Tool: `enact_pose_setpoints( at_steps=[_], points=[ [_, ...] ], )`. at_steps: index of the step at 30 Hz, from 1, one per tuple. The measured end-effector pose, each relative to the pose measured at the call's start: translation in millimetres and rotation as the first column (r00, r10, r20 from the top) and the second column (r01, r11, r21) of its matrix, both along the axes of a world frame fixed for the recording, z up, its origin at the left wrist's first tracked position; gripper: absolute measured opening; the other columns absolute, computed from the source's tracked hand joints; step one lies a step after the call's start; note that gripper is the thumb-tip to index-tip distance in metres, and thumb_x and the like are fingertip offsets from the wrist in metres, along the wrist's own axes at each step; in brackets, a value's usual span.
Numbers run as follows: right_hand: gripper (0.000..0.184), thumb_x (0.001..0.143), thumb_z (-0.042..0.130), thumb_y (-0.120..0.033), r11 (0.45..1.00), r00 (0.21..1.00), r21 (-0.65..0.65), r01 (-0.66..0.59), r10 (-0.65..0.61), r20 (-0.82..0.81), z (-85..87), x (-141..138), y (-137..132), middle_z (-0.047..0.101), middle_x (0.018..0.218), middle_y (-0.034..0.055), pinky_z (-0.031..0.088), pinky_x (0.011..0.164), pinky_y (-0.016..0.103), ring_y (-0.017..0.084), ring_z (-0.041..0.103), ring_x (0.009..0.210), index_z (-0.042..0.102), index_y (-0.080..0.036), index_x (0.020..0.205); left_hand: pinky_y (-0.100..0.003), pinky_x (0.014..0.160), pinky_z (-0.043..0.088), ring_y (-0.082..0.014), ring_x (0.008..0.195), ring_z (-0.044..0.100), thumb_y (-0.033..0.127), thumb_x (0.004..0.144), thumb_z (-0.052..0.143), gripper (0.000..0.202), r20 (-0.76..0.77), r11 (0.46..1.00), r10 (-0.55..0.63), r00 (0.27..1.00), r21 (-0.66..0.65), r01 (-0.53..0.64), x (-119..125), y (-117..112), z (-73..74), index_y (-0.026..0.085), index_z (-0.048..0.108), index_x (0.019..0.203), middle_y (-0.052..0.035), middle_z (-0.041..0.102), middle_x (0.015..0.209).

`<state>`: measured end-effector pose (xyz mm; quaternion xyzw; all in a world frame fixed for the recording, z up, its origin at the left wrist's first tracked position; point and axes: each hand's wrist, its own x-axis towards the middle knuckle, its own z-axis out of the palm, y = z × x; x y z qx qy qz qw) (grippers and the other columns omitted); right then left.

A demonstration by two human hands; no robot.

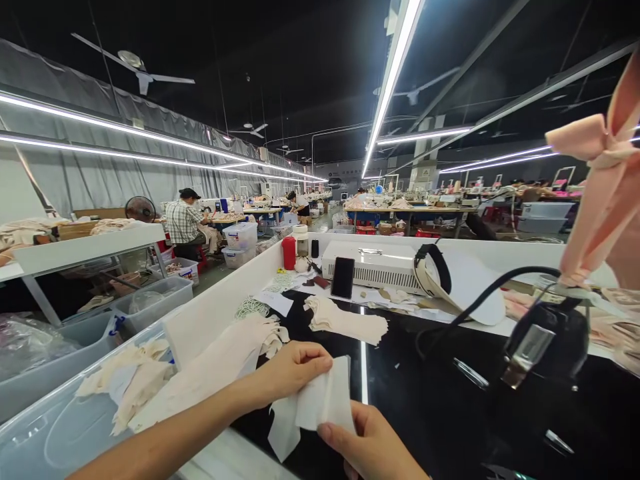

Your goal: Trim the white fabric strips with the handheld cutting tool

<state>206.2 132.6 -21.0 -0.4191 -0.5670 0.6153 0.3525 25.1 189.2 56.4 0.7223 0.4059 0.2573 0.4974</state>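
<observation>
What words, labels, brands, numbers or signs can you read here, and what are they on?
None can be read.
Back wall: lettering, too small and blurred.
Pillar: possible sign, too small.
Phone: dark screen, no text seen.
Held cloth: no text seen.

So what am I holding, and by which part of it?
A white fabric piece: your left hand pinches its upper-left edge, your right hand its lower edge.
</observation>
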Motion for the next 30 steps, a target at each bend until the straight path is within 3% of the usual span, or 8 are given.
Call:
enact_pose_setpoints(
  at_steps=[8,18,26,30],
  points=[
    [0.042,0.076,0.079,-0.058,0.998,0.998,-0.041,0.052,-0.05,0.035,4.0,5,-9,0.044,0.058,-0.0093,0.029,0.045,0.023,0.005,0.034,0.042,0.062,-0.019,0.08,-0.023,0.06,0.03,-0.0132,0.071,0.042,0.066,0.093,0.062,0.051,-0.018,0.999,-0.047,0.999,0.016,0.048,3,4,-6.1,0.016,0.069,0.088,0.0017,0.053,0.078],
    [0.037,0.077,0.082,-0.052,0.997,0.995,-0.046,0.066,-0.062,0.078,-0.1,10,-11,0.043,0.059,-0.0073,0.031,0.049,0.024,0.008,0.036,0.048,0.067,-0.019,0.08,-0.022,0.058,0.033,-0.0126,0.065,0.048,0.054,0.088,0.071,0.039,-0.024,0.996,-0.079,0.997,-0.037,0.078,7,10,-16.9,0.015,0.073,0.091,0.0007,0.06,0.075],
    [0.052,0.074,0.079,-0.069,0.998,0.998,-0.066,0.007,-0.002,0.07,-4.2,13,-11,0.03,0.055,-0.0097,0.022,0.045,0.024,0.008,0.028,0.048,0.062,-0.021,0.081,-0.023,0.058,0.032,-0.0121,0.064,0.044,0.055,0.085,0.069,0.039,-0.023,1.0,-0.007,1.0,-0.008,0.007,12,8,-14.6,0.016,0.069,0.082,0.002,0.055,0.07],
    [0.049,0.075,0.077,-0.068,0.998,0.996,-0.051,-0.03,0.035,0.085,-1.1,16,-12,0.03,0.057,-0.0092,0.019,0.043,0.025,0.007,0.024,0.047,0.062,-0.021,0.08,-0.023,0.058,0.033,-0.0125,0.063,0.043,0.057,0.086,0.064,0.041,-0.039,0.999,0.028,0.999,0.025,-0.027,10,9,-18.8,0.016,0.069,0.082,0.0016,0.054,0.069]
  ],
)
